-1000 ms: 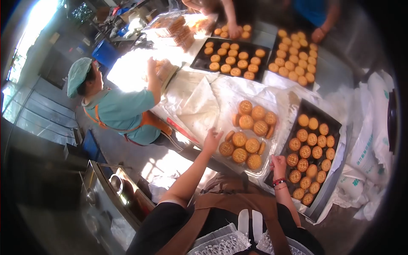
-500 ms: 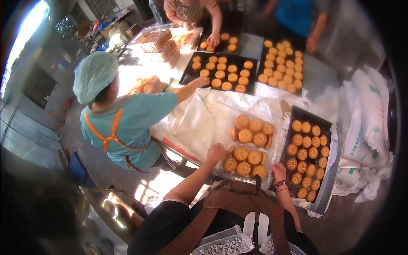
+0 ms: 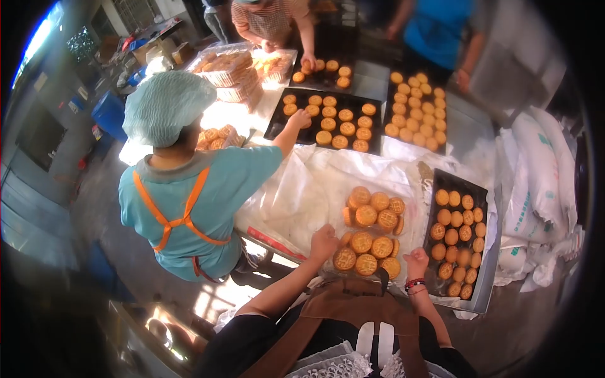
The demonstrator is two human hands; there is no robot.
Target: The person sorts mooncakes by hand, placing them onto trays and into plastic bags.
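My left hand (image 3: 324, 242) is closed at the left side of a clear plastic tray (image 3: 404, 220) filled with round golden pastries (image 3: 367, 263). On the tray's right side is my right hand (image 3: 416, 262), its fingers curled, with red bracelets on the wrist. Both hands appear to grip the tray's edges, though the thin plastic under the fingers is hard to make out. The pastries lie in two groups, some flat and some on edge. Right of my right hand, a dark baking tray (image 3: 484, 252) holds several more pastries.
A co-worker in teal (image 3: 195, 189) reaches over a black tray of pastries (image 3: 277, 129). Two more people (image 3: 271, 22) (image 3: 438, 31) stand across the table (image 3: 283, 195). Filled clear boxes (image 3: 236, 93) are at the back left, white sacks (image 3: 535, 170) at the right.
The view has shifted a little. The co-worker in teal has shifted, with a hand now farther over the black tray. My hands remain on either side of the plastic tray.
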